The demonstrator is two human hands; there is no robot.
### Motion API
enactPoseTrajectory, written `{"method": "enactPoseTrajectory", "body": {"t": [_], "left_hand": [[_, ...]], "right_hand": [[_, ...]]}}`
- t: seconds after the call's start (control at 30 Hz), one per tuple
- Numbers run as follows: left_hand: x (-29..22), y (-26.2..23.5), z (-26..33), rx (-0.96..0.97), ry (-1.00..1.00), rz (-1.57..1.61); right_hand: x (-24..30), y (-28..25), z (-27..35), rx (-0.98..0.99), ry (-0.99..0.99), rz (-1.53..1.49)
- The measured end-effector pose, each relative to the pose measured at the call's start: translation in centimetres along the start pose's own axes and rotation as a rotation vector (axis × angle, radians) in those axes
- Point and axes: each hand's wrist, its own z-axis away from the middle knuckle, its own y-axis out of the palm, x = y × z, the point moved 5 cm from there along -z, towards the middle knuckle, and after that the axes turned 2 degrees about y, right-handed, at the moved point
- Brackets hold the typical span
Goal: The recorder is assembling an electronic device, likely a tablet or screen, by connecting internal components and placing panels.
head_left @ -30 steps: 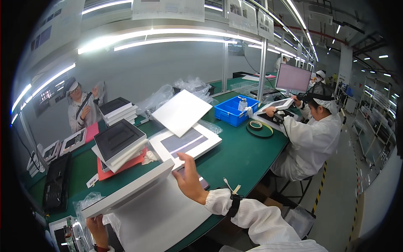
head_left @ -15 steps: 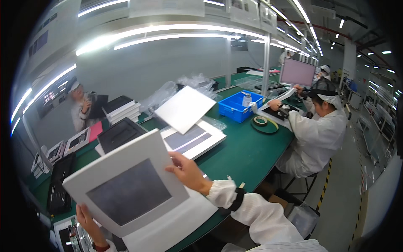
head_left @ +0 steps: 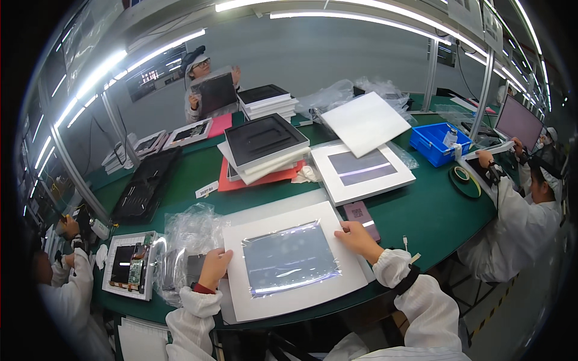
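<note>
White-framed display panel (head_left: 292, 265) lies flat, screen up, on the green tabletop (head_left: 433, 210), left hand (head_left: 214, 268) and right hand (head_left: 356, 236) open, pressing opposite edges, steadying it.

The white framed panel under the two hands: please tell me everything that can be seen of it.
The white framed panel is a large, flat, roughly square piece with a wide white border around a grey glossy centre that reflects the ceiling lights. It lies flat, face up, near the front edge of the green table, on a white sheet. The left hand rests on its left edge, the right hand on its upper right corner. Crumpled clear plastic bags lie at its left.
</note>
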Motion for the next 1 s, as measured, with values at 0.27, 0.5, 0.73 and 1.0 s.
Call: {"method": "enactPoseTrajectory", "body": {"t": [0.27,0.5,0.73,1.0], "left_hand": [[-1.5,-0.5,1.2,0.027,0.056,-0.186],[-2.6,-0.2,5.0,-0.014,0.253,-0.216],[-3.6,3.8,12.8,0.192,0.423,-0.526],[-2.4,4.3,13.3,0.151,0.437,-0.509]], "right_hand": [[1.7,-0.5,2.3,-0.005,0.073,-0.156],[1.2,-0.5,3.5,-0.018,-0.079,-0.170],[1.1,-1.2,3.8,0.130,0.205,0.199],[1.2,-1.3,2.5,0.070,0.284,0.036]]}}
